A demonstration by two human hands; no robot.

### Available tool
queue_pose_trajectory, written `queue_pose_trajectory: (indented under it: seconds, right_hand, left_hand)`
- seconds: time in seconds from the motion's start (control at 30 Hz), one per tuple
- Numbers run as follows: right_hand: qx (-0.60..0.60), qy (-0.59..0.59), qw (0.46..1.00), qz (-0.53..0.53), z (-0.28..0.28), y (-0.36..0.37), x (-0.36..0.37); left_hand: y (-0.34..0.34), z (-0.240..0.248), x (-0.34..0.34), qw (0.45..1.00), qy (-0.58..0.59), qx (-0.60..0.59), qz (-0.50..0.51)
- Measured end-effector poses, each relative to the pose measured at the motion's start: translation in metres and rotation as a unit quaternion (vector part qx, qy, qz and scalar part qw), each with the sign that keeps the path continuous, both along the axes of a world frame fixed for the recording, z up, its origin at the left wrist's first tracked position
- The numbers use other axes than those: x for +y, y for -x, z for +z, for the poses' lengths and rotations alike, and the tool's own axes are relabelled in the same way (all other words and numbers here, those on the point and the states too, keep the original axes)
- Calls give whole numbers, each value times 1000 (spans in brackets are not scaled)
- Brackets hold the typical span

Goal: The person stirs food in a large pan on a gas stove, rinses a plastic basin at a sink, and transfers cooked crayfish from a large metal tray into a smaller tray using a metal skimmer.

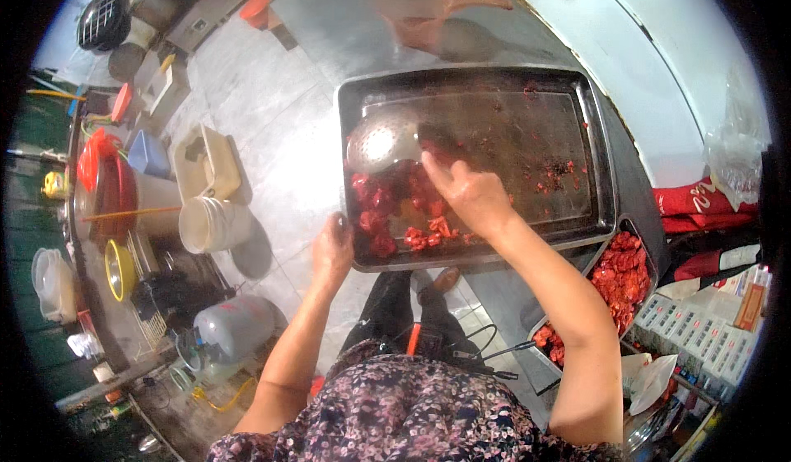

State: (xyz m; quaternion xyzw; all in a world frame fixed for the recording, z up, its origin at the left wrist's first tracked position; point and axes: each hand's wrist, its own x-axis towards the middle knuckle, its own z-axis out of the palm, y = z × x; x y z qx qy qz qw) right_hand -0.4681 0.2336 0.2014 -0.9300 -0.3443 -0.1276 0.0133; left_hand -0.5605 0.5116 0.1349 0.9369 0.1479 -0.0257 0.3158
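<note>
A dark rectangular baking tray [474, 260] spans the middle of the view, its left part over the floor. My left hand [331, 252] is closed on its near left corner, thumb on the rim. Above the tray's left part, my right hand [474, 198] is closed on a skimmer, index finger stretched along it; the fingers partly hide the handle. The skimmer's round perforated metal bowl [383, 141] is slightly blurred. Wet red chunks, looking like marinated meat [376, 207], lie at the tray's left and near side. Small red scraps [556, 178] and liquid streak the right part.
Beside my right forearm stands a second container heaped with red pieces [620, 274]. An orange-brown long-handled scoop [418, 13] lies beyond the tray. On the floor at left are a white bucket [212, 223], a cream tub [206, 161] and a grey gas cylinder [237, 329].
</note>
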Motion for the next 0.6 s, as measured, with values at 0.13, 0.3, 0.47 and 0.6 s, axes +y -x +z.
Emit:
queue_pose_trajectory:
  seconds: [0.13,0.3,0.47,0.6]
  right_hand:
    - [-20,48,996,76,5,-5,-14]
    - [-39,157,984,69,61,18,-77]
    - [-19,122,992,-18,84,46,-84]
    - [-26,88,994,66,51,52,-42]
  left_hand:
    - [1,-14,5,999,34,-22,22]
    - [-5,-33,9,996,66,-41,35]
    - [-44,-22,-8,992,125,-18,23]
    - [-62,-25,-21,985,169,-14,10]
